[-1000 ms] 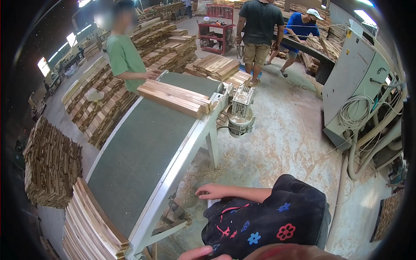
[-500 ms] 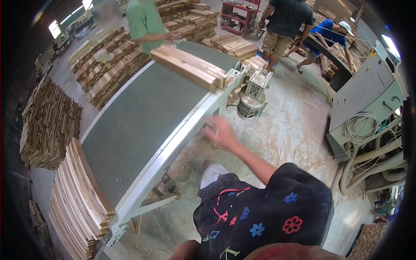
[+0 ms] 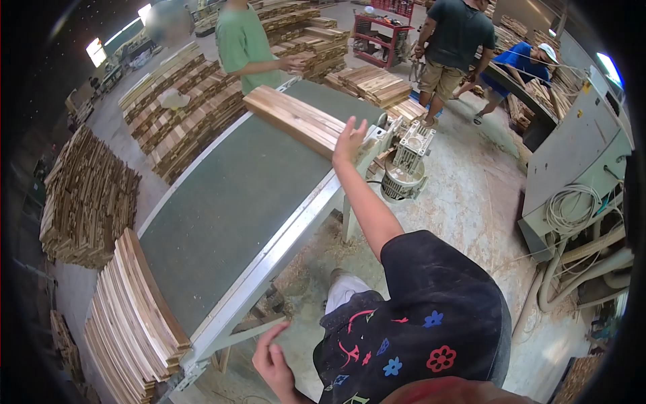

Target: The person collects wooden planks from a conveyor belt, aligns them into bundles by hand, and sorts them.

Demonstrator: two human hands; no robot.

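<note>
My right hand [image 3: 348, 143] is stretched out at the near end of a few wooden boards [image 3: 293, 121] lying side by side across a green conveyor belt [image 3: 222, 188]. Its fingers are apart and the palm appears to be against the board ends; exact contact is hard to tell. My left hand [image 3: 274, 360] hangs low beside the conveyor's metal side rail [image 3: 269, 252], holding nothing, with its fingers loosely apart. At the belt's other end stands a row of wooden strips [image 3: 134, 310] packed side by side.
A motor [image 3: 404, 168] juts from the conveyor's side. Stacked wood [image 3: 182, 101] stands beyond the belt, near a person in a green shirt [image 3: 245, 47]. Two more people are at the upper right. A grey machine cabinet [image 3: 572, 161] with coiled cable is on the right.
My right hand has moved up and forward to the ends of the boards. My left hand has come into view at the bottom. The view has shifted slightly.
</note>
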